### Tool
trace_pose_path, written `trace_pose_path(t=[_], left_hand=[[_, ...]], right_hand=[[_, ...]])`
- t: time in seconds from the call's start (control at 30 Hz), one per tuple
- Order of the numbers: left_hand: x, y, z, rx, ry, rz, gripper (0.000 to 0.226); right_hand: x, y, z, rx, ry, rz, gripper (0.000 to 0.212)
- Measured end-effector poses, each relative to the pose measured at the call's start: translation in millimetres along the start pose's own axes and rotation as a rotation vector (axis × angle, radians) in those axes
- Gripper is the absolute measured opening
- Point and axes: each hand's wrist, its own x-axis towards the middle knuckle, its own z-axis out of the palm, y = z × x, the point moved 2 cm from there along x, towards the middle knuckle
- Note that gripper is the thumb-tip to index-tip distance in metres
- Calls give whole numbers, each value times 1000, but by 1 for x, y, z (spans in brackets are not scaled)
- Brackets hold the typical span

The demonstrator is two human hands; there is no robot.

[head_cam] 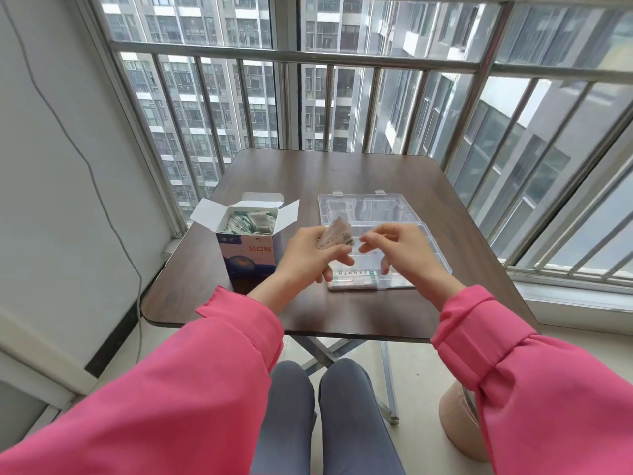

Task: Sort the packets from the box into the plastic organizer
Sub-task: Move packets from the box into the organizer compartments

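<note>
Packets [247, 222] fill the open cardboard box [247, 255], which stands on the brown table [359, 173] just to the left of the clear plastic organizer [373, 214]. Right of the box, the left hand [310, 257] pinches a small bunch of packets [337, 234] above the left part of the organizer. Next to it the right hand [406, 252] hovers over the organizer with loosely curled fingers, holding nothing. Some packets [354, 276] lie in the organizer's near compartment.
</note>
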Motion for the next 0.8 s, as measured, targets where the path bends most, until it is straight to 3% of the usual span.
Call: trace_pose_path(t=[0.07,0.23,0.37,0.57,0.8], left_hand=[[-2,3,4,-46,-45,1,9],[-7,12,13,-38,-120,50,12],[-2,5,3,182,103,92,29],[5,-8,-5,342,295,91,32],[6,-7,4,430,141,34,28]], right_hand=[[-7,-7,-3,141,-50,17,18],[-10,-10,-4,155,-40,2,19],[-4,0,-8,127,77,20,15],[4,28,-1,-116,108,113,20],[3,23,11,-447,83,120,9]])
